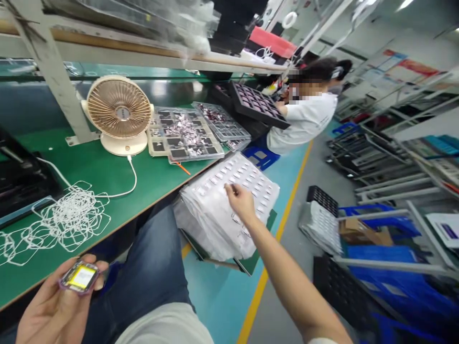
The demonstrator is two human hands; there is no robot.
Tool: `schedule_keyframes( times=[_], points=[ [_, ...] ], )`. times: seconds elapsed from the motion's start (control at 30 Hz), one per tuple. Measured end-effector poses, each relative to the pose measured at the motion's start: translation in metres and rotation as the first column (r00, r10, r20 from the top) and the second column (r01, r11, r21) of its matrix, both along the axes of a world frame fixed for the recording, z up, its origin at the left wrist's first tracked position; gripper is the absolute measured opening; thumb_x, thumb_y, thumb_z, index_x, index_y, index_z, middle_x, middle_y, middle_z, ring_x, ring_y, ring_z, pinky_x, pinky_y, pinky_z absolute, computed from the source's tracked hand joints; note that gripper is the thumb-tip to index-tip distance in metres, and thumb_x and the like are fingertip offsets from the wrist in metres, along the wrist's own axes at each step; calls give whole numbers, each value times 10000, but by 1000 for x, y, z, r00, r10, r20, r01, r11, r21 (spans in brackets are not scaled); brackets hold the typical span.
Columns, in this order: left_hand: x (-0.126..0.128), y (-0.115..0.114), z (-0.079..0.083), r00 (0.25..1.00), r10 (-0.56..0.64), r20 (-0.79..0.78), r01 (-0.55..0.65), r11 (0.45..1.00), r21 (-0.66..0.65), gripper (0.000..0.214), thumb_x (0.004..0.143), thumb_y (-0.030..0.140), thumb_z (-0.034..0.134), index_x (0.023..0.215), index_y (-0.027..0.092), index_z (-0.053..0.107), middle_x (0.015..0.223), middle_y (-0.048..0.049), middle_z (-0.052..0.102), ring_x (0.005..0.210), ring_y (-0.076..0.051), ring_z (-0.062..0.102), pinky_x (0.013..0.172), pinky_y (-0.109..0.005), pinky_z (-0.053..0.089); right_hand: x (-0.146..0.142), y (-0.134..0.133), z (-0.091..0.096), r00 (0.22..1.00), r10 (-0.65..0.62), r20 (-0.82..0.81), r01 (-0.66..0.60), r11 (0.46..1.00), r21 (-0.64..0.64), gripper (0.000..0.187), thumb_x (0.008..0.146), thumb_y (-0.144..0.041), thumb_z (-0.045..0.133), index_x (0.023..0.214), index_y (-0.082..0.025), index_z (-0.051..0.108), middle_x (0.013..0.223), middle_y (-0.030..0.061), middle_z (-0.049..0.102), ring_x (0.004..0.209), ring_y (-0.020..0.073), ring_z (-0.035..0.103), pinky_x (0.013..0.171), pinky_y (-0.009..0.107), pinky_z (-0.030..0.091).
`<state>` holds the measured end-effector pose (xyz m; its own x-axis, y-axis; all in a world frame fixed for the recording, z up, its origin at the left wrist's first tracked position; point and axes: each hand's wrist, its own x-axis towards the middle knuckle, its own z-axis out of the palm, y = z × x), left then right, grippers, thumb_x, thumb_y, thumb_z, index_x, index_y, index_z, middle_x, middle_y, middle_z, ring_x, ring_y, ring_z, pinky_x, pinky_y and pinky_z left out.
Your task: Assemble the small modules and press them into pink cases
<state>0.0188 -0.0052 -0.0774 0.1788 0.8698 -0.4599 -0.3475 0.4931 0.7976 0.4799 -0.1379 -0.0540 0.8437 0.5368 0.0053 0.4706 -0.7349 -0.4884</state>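
In my left hand (57, 306), low at the left, is a small square electronic device (79, 277) with a purplish rim, its open face turned up and showing a yellow-edged white block. My right hand (241, 201) is over a stack of white plastic trays (215, 224) to the right of my knee. Its thumb and fingers are pinched together, and I cannot make out what is between them. Rows of small pale parts (244, 170) sit in the top tray's pockets. On the green bench at the left lies a tangled heap of thin white rings (75, 217).
A beige fan (120, 114) stands on the green bench (158, 177), its white cable running left. Clear compartment boxes (190, 134) hold small parts. Beyond, a co-worker in a white shirt (304, 119) sits near a tilted black tray (260, 102). Racks and blue crates (383, 267) are at the right.
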Motion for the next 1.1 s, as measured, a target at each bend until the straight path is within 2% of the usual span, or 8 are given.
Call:
schedule_keyframes(
  times=[0.13, 0.4, 0.53, 0.67, 0.73, 0.87, 0.97, 1.1],
  points=[
    [20, -8, 11, 991, -134, -3, 133, 983, -131, 680, 685, 338, 994, 1323, 242, 777, 1354, -127, 784, 1074, -353, 816, 853, -306, 704, 93, -10, -16, 997, -81, 12, 82, 966, -244, 318, 1061, -471, 700, 1120, -159, 718, 1123, 72, 730, 1039, 237, 708, 990, 462, 578],
    [44, -20, 31, 984, -179, 5, 178, 976, -124, 496, 826, 430, 904, 1268, 236, 793, 1244, -114, 821, 1075, -321, 815, 832, -285, 699, 124, 0, -33, 999, -31, 35, 41, 935, -352, 282, 1028, -434, 752, 1076, -157, 726, 1088, 58, 732, 994, 221, 706, 946, 428, 586],
    [42, -19, 27, 984, -163, 67, 169, 981, -100, 492, 830, 379, 908, 1275, 198, 799, 1233, -143, 815, 1106, -337, 803, 857, -309, 693, 97, -2, -7, 990, -56, 127, 82, 975, -208, 293, 984, -431, 753, 942, -142, 758, 883, 87, 745, 797, 212, 657, 729, 320, 493],
    [46, -18, 24, 960, -198, 198, 208, 978, -30, 408, 839, 324, 914, 1211, 179, 827, 1232, -154, 806, 1142, -357, 787, 912, -382, 685, -10, 12, 1, 984, 1, 178, -7, 999, 33, 379, 959, -563, 753, 1031, -195, 808, 689, 19, 681, 622, 201, 579, 600, 318, 411],
    [49, -17, 21, 950, -220, 220, 217, 975, 37, 389, 845, 318, 912, 1203, 193, 829, 1290, -156, 787, 1169, -371, 775, 936, -426, 677, -88, 25, -1, 959, 273, 81, -284, 900, 332, 315, 958, -532, 790, 1006, -223, 820, 730, 18, 735, 545, 172, 581, 523, 303, 424],
    [44, -14, 15, 949, -270, 162, 243, 955, 167, 421, 865, 290, 899, 1272, 229, 809, 1466, -160, 713, 1227, -353, 752, 992, -430, 652, -221, 58, -4, 734, 672, 93, -538, 494, 683, 51, 1005, -219, 764, 1038, -245, 792, 1056, 58, 828, 898, 227, 806, 771, 326, 659],
    [31, -13, 13, 971, -212, 107, 189, 962, 197, 437, 857, 259, 908, 1283, 251, 810, 1434, -147, 740, 1227, -303, 755, 1013, -364, 629, -262, 79, -4, 623, 770, 138, -571, 327, 753, 178, 979, -97, 758, 1073, -248, 769, 1070, 54, 832, 948, 229, 824, 829, 326, 701],
    [15, -12, 11, 986, -133, 102, 109, 971, 211, 428, 850, 250, 913, 1268, 261, 820, 1378, -142, 772, 1229, -282, 756, 1035, -339, 609, -268, 88, -8, 498, 856, 136, -616, 240, 750, 280, 968, -83, 773, 1186, -259, 788, 1169, 61, 821, 1012, 242, 823, 883, 324, 713]
  ],
)
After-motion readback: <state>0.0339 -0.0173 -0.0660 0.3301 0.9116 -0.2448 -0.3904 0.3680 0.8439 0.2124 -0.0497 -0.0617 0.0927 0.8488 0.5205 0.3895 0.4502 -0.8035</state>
